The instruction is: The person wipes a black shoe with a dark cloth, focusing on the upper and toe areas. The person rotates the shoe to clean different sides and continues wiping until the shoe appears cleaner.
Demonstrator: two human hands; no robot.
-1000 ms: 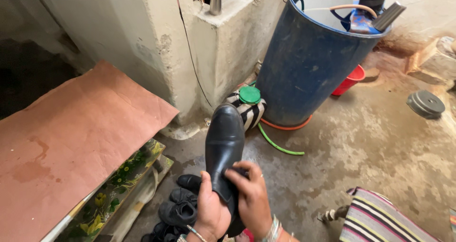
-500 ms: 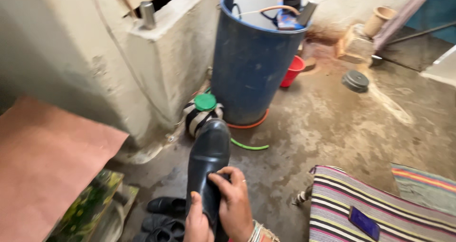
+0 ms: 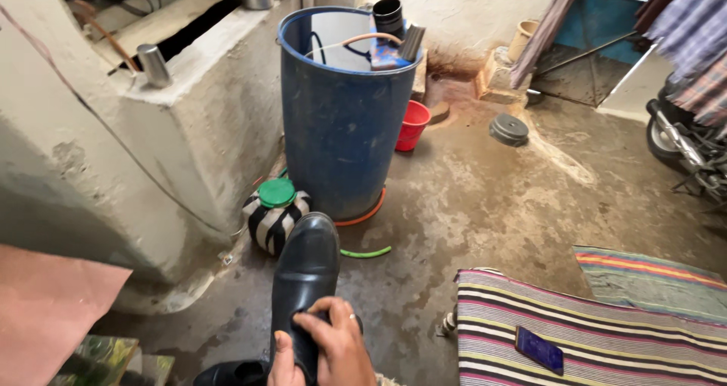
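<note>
Both hands are gripping a black shoe, holding it up over the wet concrete floor with the toe pointing away. The right hand is wrapping over the heel end, and the left hand is clutching it from underneath, mostly cut off by the frame edge. Just past the toe, a striped jug with a green lid is sitting beside a big blue barrel. A striped mat with a phone on it is lying off to the right.
</note>
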